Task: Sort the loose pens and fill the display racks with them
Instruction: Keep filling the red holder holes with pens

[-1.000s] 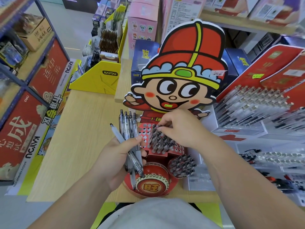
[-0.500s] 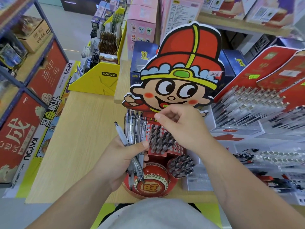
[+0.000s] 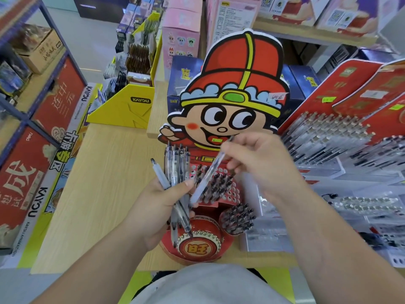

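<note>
Right hand (image 3: 260,163): one second ago pressed to the pens in the cartoon display rack (image 3: 241,69), it has since lifted clear. It now pinches a single clear pen (image 3: 210,172), slanted over the rack, its lower end beside the pen bundle (image 3: 175,165) in the left hand (image 3: 157,207).

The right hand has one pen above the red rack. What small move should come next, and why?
Probably lower the pen, lower end first, into one of the empty holes of the red rack. The right hand pinches this single pen, tilted, over the rack, where some holes show no pen. The left hand holds the bundle of pens as supply.
</note>
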### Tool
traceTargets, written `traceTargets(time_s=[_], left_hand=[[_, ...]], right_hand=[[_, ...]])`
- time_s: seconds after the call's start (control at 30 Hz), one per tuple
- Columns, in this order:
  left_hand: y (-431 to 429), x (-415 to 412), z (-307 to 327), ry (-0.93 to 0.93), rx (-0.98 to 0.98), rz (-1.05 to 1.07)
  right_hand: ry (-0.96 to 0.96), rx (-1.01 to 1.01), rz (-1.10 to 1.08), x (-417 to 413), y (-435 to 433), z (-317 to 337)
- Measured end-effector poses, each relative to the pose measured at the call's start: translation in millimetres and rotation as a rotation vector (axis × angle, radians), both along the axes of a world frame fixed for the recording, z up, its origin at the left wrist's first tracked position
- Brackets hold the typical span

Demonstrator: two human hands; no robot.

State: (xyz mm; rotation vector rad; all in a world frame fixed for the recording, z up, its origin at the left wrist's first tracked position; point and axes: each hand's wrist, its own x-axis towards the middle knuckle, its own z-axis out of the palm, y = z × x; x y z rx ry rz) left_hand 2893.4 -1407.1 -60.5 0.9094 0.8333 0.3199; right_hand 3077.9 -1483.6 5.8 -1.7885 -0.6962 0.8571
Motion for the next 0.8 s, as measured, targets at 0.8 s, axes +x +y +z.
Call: traceTargets(time_s=[0.8], left_hand=[[5.8, 2.3, -13.6, 0.095, -0.103, 0.126]], right_hand=[[-0.506, -0.025, 0.126, 29.2, 2.2, -62.2]])
